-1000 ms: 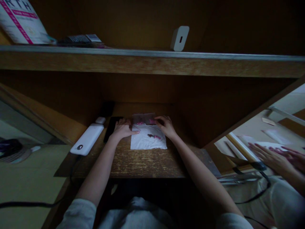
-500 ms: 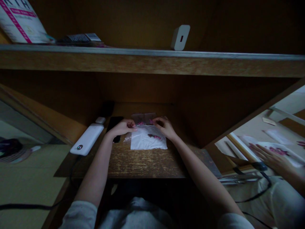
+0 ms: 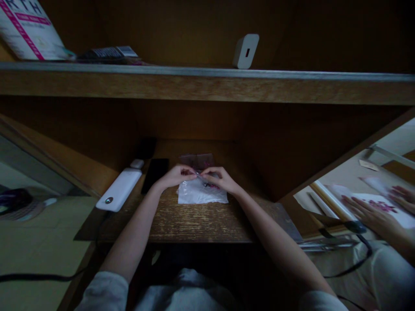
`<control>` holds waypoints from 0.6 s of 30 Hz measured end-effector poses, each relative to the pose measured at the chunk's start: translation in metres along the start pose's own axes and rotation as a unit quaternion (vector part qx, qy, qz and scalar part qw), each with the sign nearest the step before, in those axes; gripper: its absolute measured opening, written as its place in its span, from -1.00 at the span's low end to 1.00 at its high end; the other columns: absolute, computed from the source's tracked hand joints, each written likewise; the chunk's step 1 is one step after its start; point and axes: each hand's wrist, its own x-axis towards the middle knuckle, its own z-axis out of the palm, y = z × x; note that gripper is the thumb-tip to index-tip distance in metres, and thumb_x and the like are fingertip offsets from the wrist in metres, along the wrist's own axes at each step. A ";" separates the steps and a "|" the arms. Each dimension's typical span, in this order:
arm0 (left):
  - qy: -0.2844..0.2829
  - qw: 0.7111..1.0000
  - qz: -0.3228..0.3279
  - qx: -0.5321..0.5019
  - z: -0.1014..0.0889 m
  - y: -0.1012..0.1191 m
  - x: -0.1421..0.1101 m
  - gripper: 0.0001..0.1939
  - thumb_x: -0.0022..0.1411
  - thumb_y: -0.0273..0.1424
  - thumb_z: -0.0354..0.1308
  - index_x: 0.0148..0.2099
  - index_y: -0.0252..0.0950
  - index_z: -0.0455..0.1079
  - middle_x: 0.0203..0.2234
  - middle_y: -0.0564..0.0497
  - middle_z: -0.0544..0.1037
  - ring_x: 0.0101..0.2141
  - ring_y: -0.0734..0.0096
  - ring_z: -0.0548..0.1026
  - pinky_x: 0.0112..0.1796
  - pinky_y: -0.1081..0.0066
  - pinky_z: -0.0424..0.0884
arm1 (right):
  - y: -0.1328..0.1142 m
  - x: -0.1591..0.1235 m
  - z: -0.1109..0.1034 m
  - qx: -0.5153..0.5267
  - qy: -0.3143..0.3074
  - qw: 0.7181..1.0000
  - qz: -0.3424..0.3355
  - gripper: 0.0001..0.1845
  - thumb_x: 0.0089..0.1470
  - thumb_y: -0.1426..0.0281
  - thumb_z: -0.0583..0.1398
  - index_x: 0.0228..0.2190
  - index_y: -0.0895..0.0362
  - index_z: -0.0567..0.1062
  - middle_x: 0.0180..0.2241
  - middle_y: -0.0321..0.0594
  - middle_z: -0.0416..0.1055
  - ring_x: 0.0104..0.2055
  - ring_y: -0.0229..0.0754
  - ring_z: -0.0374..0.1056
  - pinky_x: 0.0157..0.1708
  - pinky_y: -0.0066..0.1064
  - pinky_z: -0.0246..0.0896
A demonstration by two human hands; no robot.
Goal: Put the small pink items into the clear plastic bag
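Note:
My left hand (image 3: 180,176) and my right hand (image 3: 220,179) meet fingertip to fingertip over a white tissue-like sheet (image 3: 196,196). Both are closed in a pinch on a small clear plastic bag (image 3: 184,188), whose shiny film hangs below the left fingers. Dark and pink bead-like bits (image 3: 209,185) lie on the sheet, partly covered by my right hand. Behind my fingers, another clear bag (image 3: 197,160) lies flat with pink bits near it. What the bag in my fingers contains is too small to make out.
Left of my hands lie a black phone (image 3: 155,172) and a white power bank (image 3: 119,190) with a cable. A shelf edge (image 3: 207,84) crosses above, bearing a white charger (image 3: 246,52) and a packet (image 3: 106,54). At right, another person's hands (image 3: 369,211) rest near pink pieces on paper.
My hands have come together over the sheet, the left moving right and the right moving slightly left and down. The clear bag moved right with my left hand.

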 end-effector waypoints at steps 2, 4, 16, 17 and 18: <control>-0.015 1.000 0.001 0.008 0.001 0.003 0.000 -0.81 0.08 -0.31 0.17 -0.30 -0.33 0.48 -0.41 0.00 0.54 -0.38 0.42 0.43 -0.32 0.42 0.31 | 0.002 0.000 -0.002 0.017 0.005 1.000 0.009 -0.73 0.01 0.24 0.17 -0.39 0.18 0.53 -0.39 -0.20 0.47 -0.36 -0.22 0.34 -0.32 -0.41 0.21; -0.032 0.999 0.000 0.014 0.002 0.006 0.000 -0.81 0.08 -0.32 0.17 -0.31 -0.34 0.48 -0.43 0.00 0.53 -0.40 0.43 0.42 -0.34 0.44 0.30 | 0.002 0.001 -0.004 0.027 -0.008 0.999 0.018 -0.76 -0.02 0.26 0.19 -0.42 0.19 0.54 -0.43 -0.22 0.47 -0.38 -0.24 0.32 -0.34 -0.43 0.19; 0.049 0.998 0.028 -0.009 0.014 0.004 0.005 -0.75 -0.04 -0.29 0.25 -0.40 -0.32 0.27 -0.53 0.12 0.34 -0.49 0.53 0.29 -0.44 0.52 0.21 | -0.001 0.001 -0.004 0.065 -0.095 0.992 0.051 -0.82 -0.08 0.33 0.20 -0.54 0.21 0.48 -0.58 -0.29 0.37 -0.57 -0.36 0.18 -0.56 -0.53 0.04; 0.067 0.997 0.029 -0.003 0.016 0.004 0.005 -0.73 -0.04 -0.29 0.25 -0.42 -0.32 0.24 -0.56 0.14 0.30 -0.51 0.55 0.26 -0.47 0.53 0.19 | 0.000 0.001 -0.004 0.062 -0.095 0.992 0.049 -0.80 -0.06 0.31 0.20 -0.54 0.21 0.48 -0.59 -0.30 0.37 -0.58 -0.36 0.17 -0.57 -0.53 0.02; 0.072 0.997 0.031 0.001 0.017 0.005 0.005 -0.73 -0.04 -0.29 0.24 -0.44 -0.32 0.22 -0.57 0.15 0.27 -0.52 0.56 0.24 -0.48 0.53 0.17 | 0.000 0.002 -0.003 0.059 -0.099 0.992 0.047 -0.77 -0.04 0.29 0.18 -0.54 0.21 0.48 -0.59 -0.30 0.36 -0.59 -0.37 0.15 -0.58 -0.53 0.01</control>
